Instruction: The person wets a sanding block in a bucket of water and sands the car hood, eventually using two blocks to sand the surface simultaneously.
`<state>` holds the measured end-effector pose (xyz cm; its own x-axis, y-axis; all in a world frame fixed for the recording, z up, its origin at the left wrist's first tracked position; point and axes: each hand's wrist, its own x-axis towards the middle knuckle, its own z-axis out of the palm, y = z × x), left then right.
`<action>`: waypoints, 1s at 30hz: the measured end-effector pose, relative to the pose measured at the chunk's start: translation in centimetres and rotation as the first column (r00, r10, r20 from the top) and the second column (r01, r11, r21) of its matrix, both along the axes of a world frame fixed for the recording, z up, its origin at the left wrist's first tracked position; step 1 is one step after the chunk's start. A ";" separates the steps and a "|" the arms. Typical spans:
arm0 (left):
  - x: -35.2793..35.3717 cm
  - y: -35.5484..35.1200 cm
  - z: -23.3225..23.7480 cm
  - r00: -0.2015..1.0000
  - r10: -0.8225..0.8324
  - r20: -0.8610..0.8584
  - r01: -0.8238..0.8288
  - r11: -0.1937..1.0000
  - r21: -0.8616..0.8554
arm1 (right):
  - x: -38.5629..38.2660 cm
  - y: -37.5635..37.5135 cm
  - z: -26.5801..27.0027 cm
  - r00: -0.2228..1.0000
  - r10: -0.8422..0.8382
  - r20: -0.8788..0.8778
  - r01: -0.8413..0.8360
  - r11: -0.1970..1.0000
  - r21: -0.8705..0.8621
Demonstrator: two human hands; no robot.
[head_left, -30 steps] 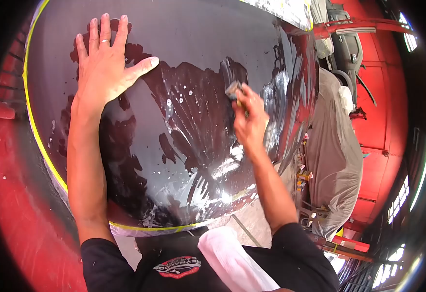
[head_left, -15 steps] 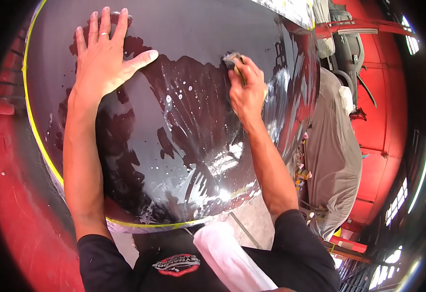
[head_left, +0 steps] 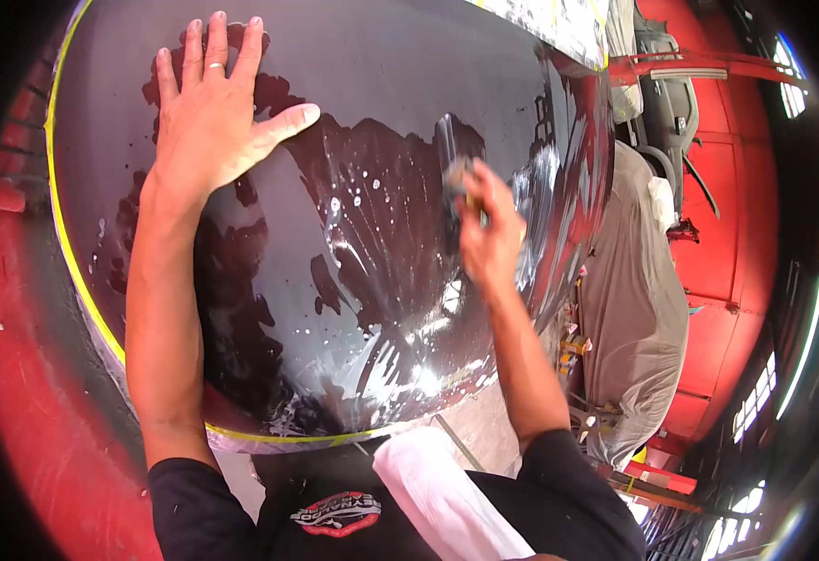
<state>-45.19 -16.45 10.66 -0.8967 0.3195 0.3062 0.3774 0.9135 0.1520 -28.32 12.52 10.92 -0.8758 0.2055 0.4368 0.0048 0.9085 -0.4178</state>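
A left hand (head_left: 213, 126) spreads flat on a wet, dark, curved panel (head_left: 381, 75); a right hand (head_left: 492, 224) grips a small, greyish hand-held block (head_left: 457, 176).
The block, blurred and of a material that cannot be told, sits at the far-left side of the right hand, between thumb and fingers, over the right half of the panel; it lies to the right of the left hand, well apart and slightly nearer. The left hand's fingers stand wide, pointing far, its thumb turned right. Bright yellow tape (head_left: 76, 248) edges the panel's left and near sides.
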 end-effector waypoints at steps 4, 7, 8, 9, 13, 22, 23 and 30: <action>-0.1 -0.1 -0.7 0.999 -0.023 -0.036 0.024 0.999 0.033 | -2.4 0.2 1.6 1.000 0.007 0.008 -0.007 0.999 0.039; -0.2 0.0 -0.8 0.999 -0.008 -0.031 0.009 0.999 0.044 | 1.7 1.0 0.0 0.999 -0.025 0.032 0.024 1.000 0.006; -0.1 0.1 -0.8 1.000 0.006 -0.011 -0.006 0.999 0.039 | 1.3 1.5 -0.4 1.000 -0.022 0.020 0.022 1.000 -0.013; 0.0 0.3 -0.8 1.000 -0.010 -0.007 0.010 0.999 0.033 | 0.8 0.8 0.0 0.999 -0.036 0.013 0.037 0.999 -0.039; -0.1 -0.1 -1.1 1.000 -0.012 -0.024 0.013 0.999 0.045 | -3.7 0.3 1.7 1.000 0.007 0.012 -0.008 0.999 0.042; 0.0 -0.1 -0.6 1.000 -0.012 -0.021 0.012 1.000 0.019 | -4.4 1.0 1.4 0.997 0.074 0.027 -0.076 0.994 0.084; -0.1 -0.2 -0.5 0.999 -0.018 -0.033 0.019 1.000 0.023 | -3.0 1.1 1.7 0.996 0.073 0.051 -0.080 0.985 0.151; 0.0 0.0 -0.6 1.000 0.008 -0.019 -0.008 1.000 -0.012 | -4.9 0.3 1.0 0.996 0.059 -0.062 -0.052 0.993 0.109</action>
